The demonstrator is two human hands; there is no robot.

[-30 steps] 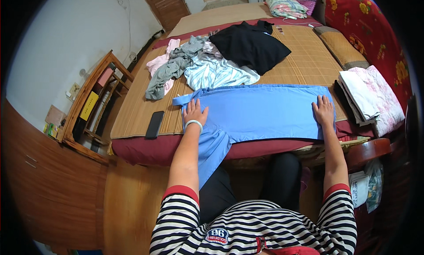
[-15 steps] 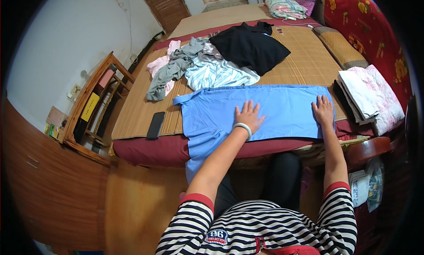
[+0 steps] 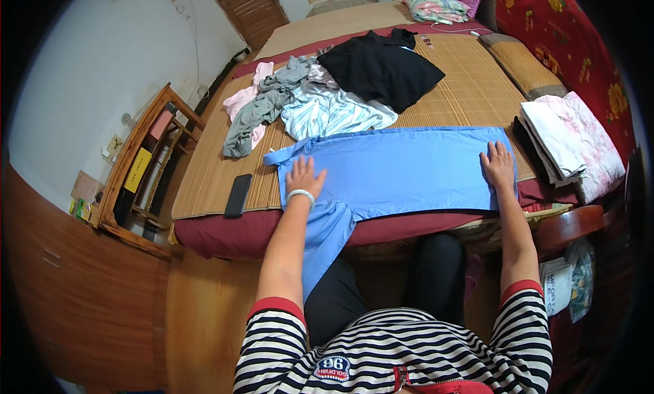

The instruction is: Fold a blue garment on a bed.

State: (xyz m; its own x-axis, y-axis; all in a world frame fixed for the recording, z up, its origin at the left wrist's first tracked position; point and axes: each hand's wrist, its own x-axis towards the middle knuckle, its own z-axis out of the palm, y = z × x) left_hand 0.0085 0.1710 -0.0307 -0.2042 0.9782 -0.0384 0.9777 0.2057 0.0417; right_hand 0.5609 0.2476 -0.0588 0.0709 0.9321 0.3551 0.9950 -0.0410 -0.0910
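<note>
A light blue garment lies spread flat along the near edge of the bed. One part of it hangs over the edge toward my legs. On its left end rests my left hand, palm down with the fingers apart and a pale bangle at the wrist. My right hand lies flat on the garment's right end, fingers stretched out. Neither hand grips the cloth. Left of the garment is a dark phone on the bamboo mat.
Beyond the garment lie a black garment, a white-and-blue striped cloth, a grey garment and a pink one. Folded white clothes are stacked at the right. A brown pillow sits farther back. A wooden shelf stands at the left wall.
My left hand has slid left across the blue garment, from its middle to its left end. The hanging part has shifted and bunched. My right hand stays in nearly the same place.
</note>
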